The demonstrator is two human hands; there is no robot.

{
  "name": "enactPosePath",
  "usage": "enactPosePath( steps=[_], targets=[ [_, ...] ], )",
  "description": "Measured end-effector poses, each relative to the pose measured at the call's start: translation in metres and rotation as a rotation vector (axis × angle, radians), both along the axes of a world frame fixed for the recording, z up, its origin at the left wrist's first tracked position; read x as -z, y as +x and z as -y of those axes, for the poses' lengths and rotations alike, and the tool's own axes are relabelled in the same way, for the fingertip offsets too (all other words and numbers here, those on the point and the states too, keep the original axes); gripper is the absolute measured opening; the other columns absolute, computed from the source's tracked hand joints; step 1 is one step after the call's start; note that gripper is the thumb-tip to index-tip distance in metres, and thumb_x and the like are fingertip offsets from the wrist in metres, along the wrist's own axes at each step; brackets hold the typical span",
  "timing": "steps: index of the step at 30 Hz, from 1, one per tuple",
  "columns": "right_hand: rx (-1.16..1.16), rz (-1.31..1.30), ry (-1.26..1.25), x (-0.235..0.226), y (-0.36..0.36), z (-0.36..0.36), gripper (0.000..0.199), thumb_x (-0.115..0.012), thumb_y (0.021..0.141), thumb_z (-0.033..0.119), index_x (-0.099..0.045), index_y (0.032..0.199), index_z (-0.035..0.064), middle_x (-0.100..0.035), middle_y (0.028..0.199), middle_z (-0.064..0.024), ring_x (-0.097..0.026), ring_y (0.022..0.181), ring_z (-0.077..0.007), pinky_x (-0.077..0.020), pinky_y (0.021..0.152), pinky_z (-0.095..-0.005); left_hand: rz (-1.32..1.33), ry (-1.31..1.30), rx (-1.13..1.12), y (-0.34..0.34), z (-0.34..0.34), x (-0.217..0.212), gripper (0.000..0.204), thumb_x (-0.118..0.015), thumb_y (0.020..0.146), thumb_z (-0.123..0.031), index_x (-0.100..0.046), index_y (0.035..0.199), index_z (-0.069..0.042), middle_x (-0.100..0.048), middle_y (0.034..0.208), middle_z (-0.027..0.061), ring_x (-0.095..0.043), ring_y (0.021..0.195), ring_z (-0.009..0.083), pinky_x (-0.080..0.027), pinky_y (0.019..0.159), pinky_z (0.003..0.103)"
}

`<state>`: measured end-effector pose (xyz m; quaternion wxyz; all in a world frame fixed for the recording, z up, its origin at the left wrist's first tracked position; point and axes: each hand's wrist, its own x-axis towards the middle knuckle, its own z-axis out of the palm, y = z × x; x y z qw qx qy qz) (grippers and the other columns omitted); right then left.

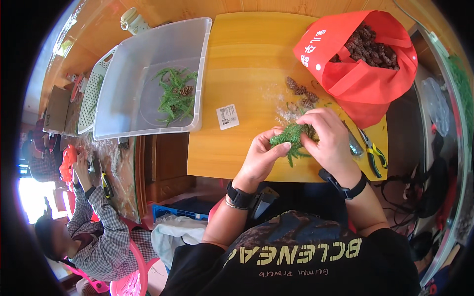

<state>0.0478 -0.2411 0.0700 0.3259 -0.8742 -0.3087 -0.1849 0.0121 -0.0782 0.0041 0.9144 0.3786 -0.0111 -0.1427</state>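
A green artificial pine sprig (pixel 292 140) is held between my two hands over the yellow table, near its front edge. My left hand (pixel 264 154) grips the sprig's left side, thumb pressed on the needles. At its right side, my right hand (pixel 327 137) is closed with fingers pinched around the sprig's upper part; a brown cone-like piece shows partly there, mostly hidden by the fingers. Just beyond the hands lie several loose pine cones (pixel 310 97) amid pale crumbs. Long-nose pliers (pixel 373 154) with yellow-and-black handles rest right of my right hand.
A red bag (pixel 340 81) full of pine cones (pixel 373 47) stands at the back right. To the left, a clear plastic bin (pixel 143 64) contains green sprigs with cones (pixel 177 93). A white label (pixel 227 117) lies mid-table. A co-worker (pixel 106 232) sits at another table on the left.
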Motion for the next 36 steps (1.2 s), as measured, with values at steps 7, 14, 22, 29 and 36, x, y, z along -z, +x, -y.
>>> enactPosePath(
  steps=[7, 14, 22, 29, 36],
  targets=[
    [-0.023, -0.022, 0.121, 0.007, 0.001, 0.000, 0.023, -0.059, 0.068, -0.003, -0.056, 0.089, 0.0052, -0.059, 0.083, -0.0072, -0.059, 0.077, -0.0276, -0.0478, 0.067, -0.0345, -0.068, -0.037, -0.063, -0.001, -0.001, 0.006, 0.017, -0.060, 0.085, -0.009, -0.059, 0.100, -0.003, -0.059, 0.088, -0.0015, -0.051, 0.076, 0.0043, -0.041, 0.069, 0.019],
    [-0.055, -0.270, 0.289, 0.005, 0.000, 0.000, 0.027, -0.051, 0.072, -0.009, -0.056, 0.096, 0.0020, -0.056, 0.085, -0.0105, -0.058, 0.075, -0.0234, -0.0460, 0.068, -0.0291, 0.020, -0.002, -0.071, -0.003, 0.001, 0.001, 0.021, -0.064, 0.082, -0.006, -0.060, 0.103, -0.001, -0.062, 0.091, 0.0009, -0.055, 0.086, 0.0080, -0.044, 0.080, 0.024],
    [-0.071, -0.258, 0.173, 0.011, -0.002, 0.001, 0.025, -0.057, 0.071, -0.008, -0.057, 0.093, 0.0024, -0.055, 0.086, -0.0098, -0.057, 0.076, -0.0224, -0.0455, 0.066, -0.0283, 0.060, -0.107, 0.026, -0.002, -0.003, 0.012, 0.023, -0.064, 0.083, -0.010, -0.062, 0.104, -0.001, -0.064, 0.100, 0.0038, -0.057, 0.094, 0.0111, -0.043, 0.088, 0.028],
    [-0.060, -0.367, 0.307, 0.018, -0.004, -0.001, 0.019, -0.058, 0.075, -0.001, -0.055, 0.093, 0.0031, -0.060, 0.084, -0.0134, -0.060, 0.075, -0.0298, -0.0466, 0.064, -0.0349, 0.056, -0.154, 0.028, -0.001, -0.002, 0.009, 0.021, -0.062, 0.084, -0.009, -0.062, 0.103, -0.001, -0.064, 0.101, 0.0052, -0.057, 0.095, 0.0128, -0.042, 0.091, 0.029],
    [0.025, -0.502, 0.338, 0.024, -0.008, -0.004, 0.012, -0.051, 0.084, 0.001, -0.053, 0.095, 0.0006, -0.060, 0.077, -0.0107, -0.060, 0.067, -0.0187, -0.0447, 0.060, -0.0278, 0.046, -0.087, 0.051, -0.002, -0.002, 0.002, 0.020, -0.061, 0.084, -0.006, -0.061, 0.104, -0.001, -0.064, 0.100, 0.0038, -0.057, 0.094, 0.0125, -0.042, 0.089, 0.028]
  ],
)
